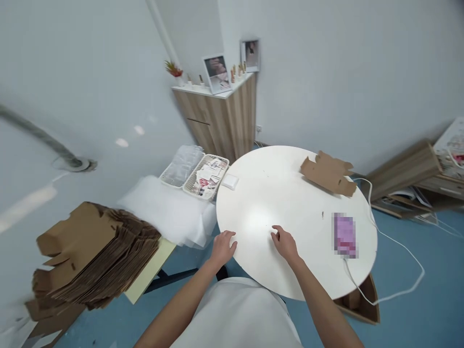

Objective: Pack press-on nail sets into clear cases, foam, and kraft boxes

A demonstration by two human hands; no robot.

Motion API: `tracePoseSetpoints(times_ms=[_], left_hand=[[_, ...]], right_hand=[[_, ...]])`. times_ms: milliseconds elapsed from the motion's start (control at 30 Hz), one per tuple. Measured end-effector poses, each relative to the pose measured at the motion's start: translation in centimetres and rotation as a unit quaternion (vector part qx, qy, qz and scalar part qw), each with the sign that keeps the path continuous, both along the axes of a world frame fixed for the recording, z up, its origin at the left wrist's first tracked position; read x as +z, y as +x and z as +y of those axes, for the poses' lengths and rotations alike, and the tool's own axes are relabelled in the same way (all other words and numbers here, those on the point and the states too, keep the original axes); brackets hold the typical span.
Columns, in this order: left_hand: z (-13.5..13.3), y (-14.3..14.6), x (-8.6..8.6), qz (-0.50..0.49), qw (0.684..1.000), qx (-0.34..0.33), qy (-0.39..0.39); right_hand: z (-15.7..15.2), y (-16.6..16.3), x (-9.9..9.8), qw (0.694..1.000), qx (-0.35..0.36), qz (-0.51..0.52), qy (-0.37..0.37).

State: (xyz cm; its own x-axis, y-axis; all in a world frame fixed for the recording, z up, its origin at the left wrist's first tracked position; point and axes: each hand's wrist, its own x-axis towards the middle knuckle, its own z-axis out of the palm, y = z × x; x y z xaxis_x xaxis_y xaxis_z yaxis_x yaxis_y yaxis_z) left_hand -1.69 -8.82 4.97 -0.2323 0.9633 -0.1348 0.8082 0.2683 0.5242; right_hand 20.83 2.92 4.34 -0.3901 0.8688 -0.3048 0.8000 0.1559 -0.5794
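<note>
My left hand [222, 248] is at the near left edge of the round white table [286, 208], its thumb and fingers apart and holding nothing. Over the tabletop to its right is my right hand [285, 244], empty, with the index finger and thumb spread. Whether either hand touches the surface I cannot tell. A small white pad or packet [229, 181] lies at the table's left edge. An unfolded cardboard box blank [328, 175] rests at the far right, and a blurred purple object [345, 234] with a white cable lies to the right of my right hand.
On my left, a stack of flat cardboard boxes [105, 256] sits beside white wrapping sheets [170, 208]. Two white baskets hold clear bags [184, 162] and printed cards [210, 176]. A wooden cabinet [221, 113] stands behind. The white cable [402, 292] loops off the table's right side.
</note>
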Motion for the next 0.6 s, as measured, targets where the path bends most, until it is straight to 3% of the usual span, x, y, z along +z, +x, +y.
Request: tracePoseSetpoints(times_ms=[233, 367, 600], left_hand=[[-4.5, -9.1, -0.2, -0.071, 0.994, 0.08, 0.029], [-6.1, -13.6, -0.6, -0.087, 0.988, 0.124, 0.042], [-8.9, -20.1, 2.2, -0.061, 0.958, 0.255, 0.116]], right_hand=[[-3.2, -11.8, 1.6, 0.987, 0.152, 0.035, -0.03], [-4.8, -18.4, 2.3, 0.978, 0.199, 0.048, -0.032], [-7.2, -29.8, 4.5, 0.956, 0.261, 0.12, -0.057]])
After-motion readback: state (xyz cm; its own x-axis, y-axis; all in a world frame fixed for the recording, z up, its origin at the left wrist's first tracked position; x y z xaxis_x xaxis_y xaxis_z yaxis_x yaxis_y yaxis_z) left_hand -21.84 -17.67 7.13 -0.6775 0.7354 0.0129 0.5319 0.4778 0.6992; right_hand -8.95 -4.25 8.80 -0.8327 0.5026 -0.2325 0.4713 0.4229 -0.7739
